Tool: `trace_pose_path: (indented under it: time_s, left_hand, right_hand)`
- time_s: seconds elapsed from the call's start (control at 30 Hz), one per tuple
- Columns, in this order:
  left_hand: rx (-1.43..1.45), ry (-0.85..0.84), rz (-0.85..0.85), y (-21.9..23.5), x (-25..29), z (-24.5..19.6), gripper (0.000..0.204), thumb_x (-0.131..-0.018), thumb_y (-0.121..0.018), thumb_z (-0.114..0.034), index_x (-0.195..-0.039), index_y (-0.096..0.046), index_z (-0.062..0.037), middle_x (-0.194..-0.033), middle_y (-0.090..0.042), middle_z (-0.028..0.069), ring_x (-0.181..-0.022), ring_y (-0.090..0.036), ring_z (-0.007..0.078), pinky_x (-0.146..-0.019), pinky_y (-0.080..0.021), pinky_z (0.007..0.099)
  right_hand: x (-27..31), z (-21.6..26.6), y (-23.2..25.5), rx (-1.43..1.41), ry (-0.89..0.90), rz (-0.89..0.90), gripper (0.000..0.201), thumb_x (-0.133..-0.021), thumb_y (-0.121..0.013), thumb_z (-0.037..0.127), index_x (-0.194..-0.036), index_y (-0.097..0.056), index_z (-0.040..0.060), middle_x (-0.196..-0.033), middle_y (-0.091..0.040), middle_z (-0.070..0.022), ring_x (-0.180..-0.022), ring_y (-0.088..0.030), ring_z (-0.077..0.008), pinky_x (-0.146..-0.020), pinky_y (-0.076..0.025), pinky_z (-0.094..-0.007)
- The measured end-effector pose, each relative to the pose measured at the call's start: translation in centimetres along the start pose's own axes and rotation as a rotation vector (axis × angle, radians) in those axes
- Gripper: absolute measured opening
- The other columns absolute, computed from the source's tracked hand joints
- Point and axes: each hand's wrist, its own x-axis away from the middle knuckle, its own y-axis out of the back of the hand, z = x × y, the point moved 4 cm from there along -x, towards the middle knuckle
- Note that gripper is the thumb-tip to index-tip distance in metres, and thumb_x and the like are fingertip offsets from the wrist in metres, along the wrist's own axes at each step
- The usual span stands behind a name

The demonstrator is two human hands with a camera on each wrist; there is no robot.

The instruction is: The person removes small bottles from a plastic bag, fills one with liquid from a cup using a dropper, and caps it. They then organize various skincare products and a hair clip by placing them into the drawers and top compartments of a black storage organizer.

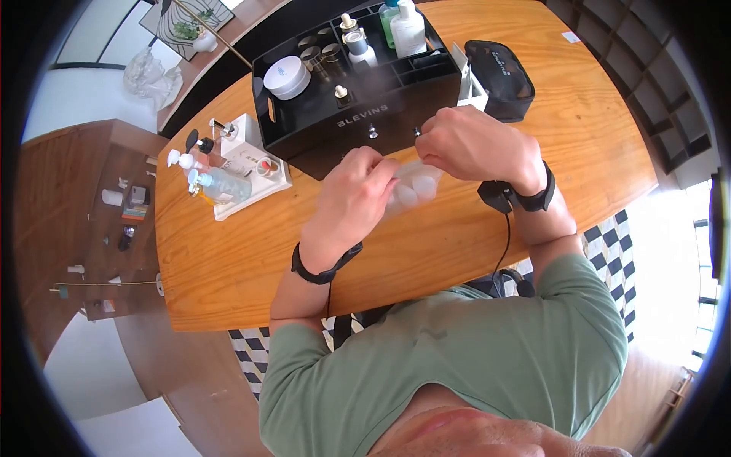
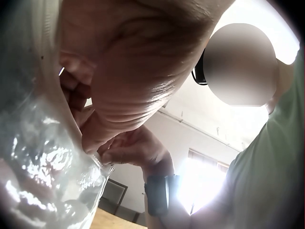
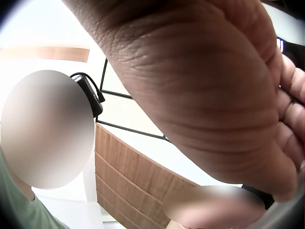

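Note:
A clear plastic bag [image 1: 411,188] with round white pieces inside hangs between the two hands, in front of the black organizer [image 1: 365,122]. My left hand [image 1: 352,194] pinches one side of its top edge; in the left wrist view the thumb of the left hand [image 2: 138,62] presses on the zip edge of the shiny bag [image 2: 47,162]. My right hand [image 1: 481,148] pinches the other top corner with curled fingers. The right wrist view shows the right hand [image 3: 205,95] large, with a blurred bit of the bag at the lower right corner.
On the organizer stand a round white jar [image 1: 287,78], a white bottle [image 1: 408,30] and small droppers. Left of it, a white tray [image 1: 255,199] holds pump bottles. A black mesh pouch [image 1: 499,80] lies to the right on the wooden table [image 1: 251,266].

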Motion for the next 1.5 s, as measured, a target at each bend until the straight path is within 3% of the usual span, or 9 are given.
trace_pose_path:
  time_s: [0.13,0.2,0.23,0.3,0.77,1.33,1.5]
  left_hand:
    - [-0.025,0.002,0.011,-0.3,0.2,0.1,0.017,-0.083,-0.076,-0.001,-0.099,-0.071,-0.004,-0.091,-0.063,0.0118,-0.083,-0.065,0.0329,-0.07,-0.053,0.0409]
    - [-0.015,-0.012,-0.008,-0.3,0.2,0.1,0.018,-0.082,-0.077,-0.001,-0.099,-0.071,-0.0035,-0.09,-0.063,0.0117,-0.082,-0.065,0.0326,-0.069,-0.053,0.0411]
    - [-0.017,-0.011,-0.011,-0.3,0.2,0.3,0.018,-0.082,-0.077,-0.001,-0.099,-0.071,-0.0035,-0.09,-0.063,0.0117,-0.082,-0.065,0.0326,-0.069,-0.053,0.0411]
    - [0.023,-0.059,-0.038,-0.2,0.2,0.3,0.019,-0.079,-0.078,0.001,-0.097,-0.071,-0.0026,-0.089,-0.062,0.0114,-0.081,-0.064,0.0324,-0.069,-0.053,0.0406]
    - [0.039,-0.144,-0.051,-0.4,-0.2,0.7,0.015,-0.076,-0.078,0.003,-0.089,-0.072,-0.0031,-0.085,-0.06,0.011,-0.077,-0.062,0.0311,-0.065,-0.052,0.0398]
    - [0.039,-0.049,-0.088,-0.2,0.0,-0.2,0.012,-0.08,-0.077,0.0,-0.089,-0.072,-0.0024,-0.087,-0.061,0.0115,-0.077,-0.063,0.0323,-0.067,-0.052,0.0406]
    - [0.022,-0.03,-0.13,-0.6,-0.1,-0.4,0.009,-0.08,-0.078,-0.004,-0.084,-0.071,-0.0039,-0.085,-0.061,0.0089,-0.081,-0.063,0.029,-0.069,-0.053,0.04]
  right_hand:
    - [0.1,0.0,-0.3,-0.028,0.0,-0.002,0.015,-0.086,-0.069,0.01,-0.074,-0.068,0.0017,-0.08,-0.067,-0.0128,-0.079,-0.067,-0.037,-0.069,-0.054,-0.0452]
    - [0.2,0.2,0.2,-0.169,0.069,-0.139,0.017,-0.076,-0.07,0.006,-0.064,-0.059,0.0021,-0.066,-0.059,-0.0187,-0.064,-0.06,-0.0413,-0.056,-0.05,-0.0442]
    - [0.2,0.3,0.4,-0.166,0.072,-0.139,0.017,-0.076,-0.07,0.006,-0.064,-0.059,0.0021,-0.066,-0.059,-0.0187,-0.064,-0.06,-0.0413,-0.056,-0.05,-0.0442]
    - [0.1,0.4,0.4,-0.125,0.0,-0.003,0.012,-0.081,-0.073,0.008,-0.071,-0.068,0.0019,-0.079,-0.066,-0.0126,-0.078,-0.066,-0.0373,-0.066,-0.053,-0.0454]
    - [-0.1,1.3,0.1,-0.043,0.098,-0.064,0.015,-0.082,-0.075,0.014,-0.073,-0.069,0.003,-0.079,-0.066,-0.0111,-0.077,-0.067,-0.036,-0.067,-0.055,-0.0457]
    - [-0.6,1.6,0.1,-0.031,0.122,-0.096,0.013,-0.082,-0.072,0.01,-0.073,-0.067,0.0022,-0.076,-0.063,-0.01,-0.074,-0.067,-0.0349,-0.064,-0.054,-0.0448]
    - [-0.7,1.7,0.2,-0.056,0.116,-0.092,0.011,-0.082,-0.071,0.008,-0.073,-0.068,0.0025,-0.074,-0.063,-0.01,-0.073,-0.065,-0.0352,-0.062,-0.052,-0.0453]
